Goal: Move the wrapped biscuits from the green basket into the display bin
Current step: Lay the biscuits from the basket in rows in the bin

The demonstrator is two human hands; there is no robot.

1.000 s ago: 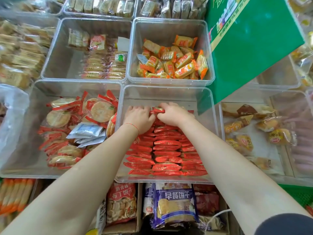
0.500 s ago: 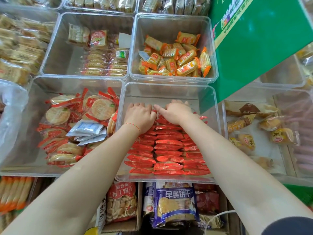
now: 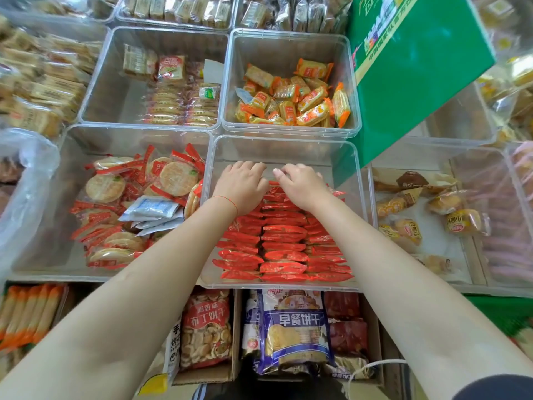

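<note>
The clear display bin [image 3: 350, 157] in front of me holds rows of red-wrapped biscuits [image 3: 284, 246] standing on edge. Both my hands are inside it, at the far end of the rows. My left hand [image 3: 242, 184] lies on the left row with its fingers bent down over the farthest packets. Beside it, my right hand [image 3: 300, 183] rests on the middle and right rows, fingers spread and curved, tips touching the wrappers. I see no packet pinched in either hand. A strip of the green basket [image 3: 496, 311] shows at the lower right.
Clear bins surround this one: round rice crackers [image 3: 173, 177] to the left, orange packets [image 3: 297, 102] behind, small cakes [image 3: 409, 200] to the right. A green carton [image 3: 418, 59] overhangs the far right corner. Bagged snacks [image 3: 291, 333] sit in boxes below the front edge.
Both hands slid toward the far end of the rows. The packet they pinched together a second ago is down among the others, and the fingers have loosened.
</note>
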